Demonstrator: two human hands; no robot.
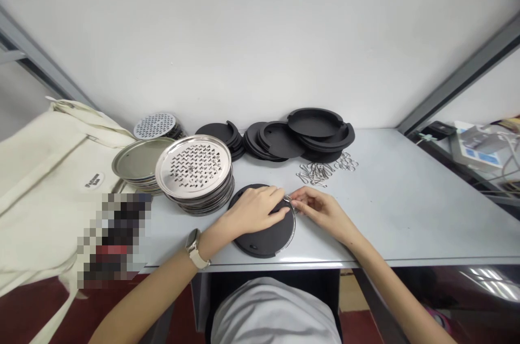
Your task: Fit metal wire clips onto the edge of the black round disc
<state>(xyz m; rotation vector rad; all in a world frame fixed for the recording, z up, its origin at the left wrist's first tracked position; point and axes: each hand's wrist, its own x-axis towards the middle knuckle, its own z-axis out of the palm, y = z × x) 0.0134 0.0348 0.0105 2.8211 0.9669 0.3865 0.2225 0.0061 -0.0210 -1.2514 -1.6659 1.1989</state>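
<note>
Black and round, a disc (264,240) with a metal rim (293,233) along its right edge lies on the grey table (390,198), just below the centre of the frame. Across it rests the left hand (258,207), its thumb and fingers apart, with a watch (196,249) on the wrist. At the disc's upper right edge, the right hand (319,208) pinches a small metal clip (288,199) between thumb and forefinger. Loose wire hooks (317,172) and rings (346,162) lie right of centre, below some black lids (314,123). Stacked graters (193,168) stand left of centre, and a cream bag (36,170) lies at the far left
</note>
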